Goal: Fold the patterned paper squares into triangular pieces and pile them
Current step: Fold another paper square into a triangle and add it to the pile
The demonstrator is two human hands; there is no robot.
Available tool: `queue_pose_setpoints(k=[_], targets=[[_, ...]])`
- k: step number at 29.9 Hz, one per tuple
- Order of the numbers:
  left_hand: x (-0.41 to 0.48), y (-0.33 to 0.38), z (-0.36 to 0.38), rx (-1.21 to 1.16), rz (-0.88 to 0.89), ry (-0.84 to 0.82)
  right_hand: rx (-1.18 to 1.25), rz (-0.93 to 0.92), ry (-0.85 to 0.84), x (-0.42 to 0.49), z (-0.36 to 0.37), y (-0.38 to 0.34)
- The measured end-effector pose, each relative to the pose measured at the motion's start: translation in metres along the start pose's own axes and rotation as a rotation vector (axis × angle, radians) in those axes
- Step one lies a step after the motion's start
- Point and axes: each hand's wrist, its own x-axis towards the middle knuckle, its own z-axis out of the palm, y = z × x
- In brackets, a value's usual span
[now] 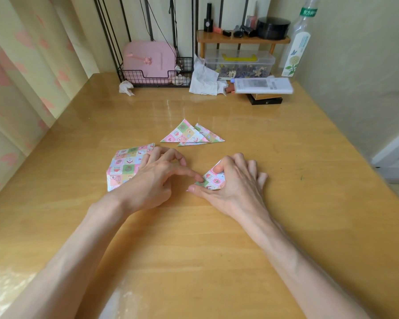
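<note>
A folded patterned paper piece [211, 179] lies on the wooden table [217, 238] at the centre. My right hand [235, 180] covers most of it, thumb along its near edge and a fingertip pressing its top. The index finger of my left hand [154, 178] presses down on the piece's left corner, and its other fingers are curled. A stack of unfolded patterned squares [124, 165] lies under and to the left of my left hand. Beyond the hands, a pile of folded triangles [191, 134] rests on the table, overlapping one another.
At the back stand a black wire basket [154, 75] with a pink item, crumpled tissues [204, 78], a clear storage box [240, 64] under a small wooden shelf [242, 39], a tall bottle [298, 42] and a white box [263, 85]. A wall runs along the right.
</note>
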Motion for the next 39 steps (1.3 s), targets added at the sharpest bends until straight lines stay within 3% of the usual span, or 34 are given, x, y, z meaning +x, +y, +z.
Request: queue_pose_setpoints(k=[11,39], targets=[[0.001,-0.003,0.001,-0.01,0.003,-0.018,0.056,0.083,-0.078,0.007,-0.001,-0.005],[0.001,-0.001,0.002,0.021,-0.004,-0.014,0.09,0.061,-0.033,0.007,-0.002,0.005]])
